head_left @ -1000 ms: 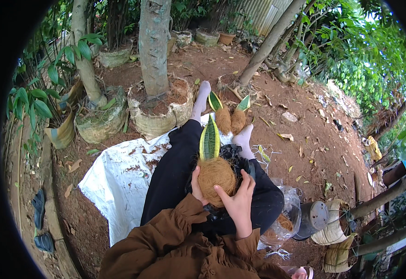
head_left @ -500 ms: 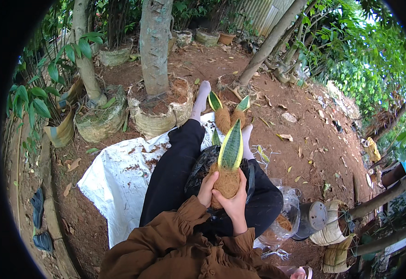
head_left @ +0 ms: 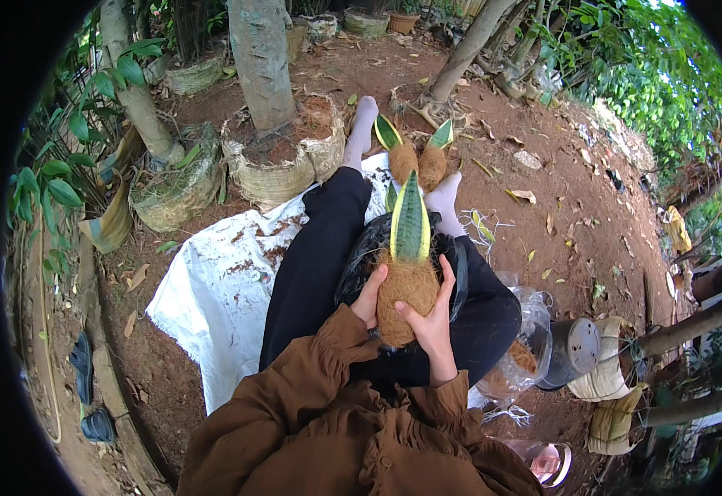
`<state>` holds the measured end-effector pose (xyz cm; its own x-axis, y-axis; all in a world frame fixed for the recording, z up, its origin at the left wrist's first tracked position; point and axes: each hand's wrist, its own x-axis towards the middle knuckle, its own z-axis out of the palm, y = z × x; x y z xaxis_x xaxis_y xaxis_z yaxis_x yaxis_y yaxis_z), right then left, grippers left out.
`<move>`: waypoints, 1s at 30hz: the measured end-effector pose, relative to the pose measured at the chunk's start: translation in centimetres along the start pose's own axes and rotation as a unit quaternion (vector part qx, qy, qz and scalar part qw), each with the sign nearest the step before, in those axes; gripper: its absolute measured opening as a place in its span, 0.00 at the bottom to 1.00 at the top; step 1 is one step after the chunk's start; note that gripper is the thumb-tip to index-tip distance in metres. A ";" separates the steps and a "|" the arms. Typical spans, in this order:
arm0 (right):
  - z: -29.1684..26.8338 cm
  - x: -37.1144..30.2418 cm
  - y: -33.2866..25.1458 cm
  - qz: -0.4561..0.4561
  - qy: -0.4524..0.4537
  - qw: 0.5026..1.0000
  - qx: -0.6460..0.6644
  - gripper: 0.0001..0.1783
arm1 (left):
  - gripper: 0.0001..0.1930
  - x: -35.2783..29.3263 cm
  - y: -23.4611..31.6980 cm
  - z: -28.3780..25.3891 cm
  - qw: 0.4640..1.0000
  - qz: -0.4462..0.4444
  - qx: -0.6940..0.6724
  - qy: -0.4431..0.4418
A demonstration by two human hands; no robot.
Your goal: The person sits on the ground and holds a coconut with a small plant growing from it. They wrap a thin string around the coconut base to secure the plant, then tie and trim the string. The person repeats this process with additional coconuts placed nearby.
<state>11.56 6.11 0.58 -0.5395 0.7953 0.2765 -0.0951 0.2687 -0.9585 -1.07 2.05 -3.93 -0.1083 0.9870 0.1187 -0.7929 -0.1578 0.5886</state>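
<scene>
Between my hands, above my lap, is a coir-wrapped ball (head_left: 408,299) with a green, yellow-edged snake plant leaf (head_left: 411,221) standing up from its top. My left hand (head_left: 370,296) grips the ball's left side, thumb toward the front. My right hand (head_left: 429,324) is wrapped round its right side, with the thumb across the lower front. A black plastic bag (head_left: 361,263) lies in my lap behind the ball, with another leaf tip (head_left: 391,197) showing there. Beyond it, two more coir-wrapped snake plants (head_left: 432,165) lie between my feet.
A white sack (head_left: 212,289) with brown crumbs is spread at my left. On my right are a clear plastic bag of coir (head_left: 526,355), a dark pot (head_left: 574,351) and strands of string (head_left: 506,413). Trees in sack planters (head_left: 266,178) stand ahead; sandals (head_left: 84,372) lie far left.
The ball has turned more upright and faces me more fully, its leaf looking narrower. My right fingers have spread higher along its side. The whole view has shifted slightly.
</scene>
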 end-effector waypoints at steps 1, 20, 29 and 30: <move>0.0 0.0 0.1 0.014 -0.005 1.000 0.018 0.58 | 0.39 0.0 -0.2 -0.3 1.000 0.006 -0.003 -0.017; 1.7 0.2 -2.2 -0.148 0.016 0.893 -0.424 0.15 | 0.25 0.3 -2.4 -0.9 0.991 -0.025 -0.002 0.135; 1.8 0.1 -2.7 -0.100 0.009 0.866 -0.491 0.14 | 0.30 -0.3 -1.7 0.3 0.994 -0.036 -0.038 0.094; 1.6 0.1 -2.6 -0.099 0.002 0.871 -0.482 0.14 | 0.30 -0.3 -1.4 0.5 0.995 -0.022 -0.089 0.042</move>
<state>10.36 4.64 2.97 -0.5886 0.6837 0.4314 0.5615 0.7297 -0.3903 0.40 1.97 -4.36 -0.1149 0.9931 0.0240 -0.8904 -0.1136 0.4407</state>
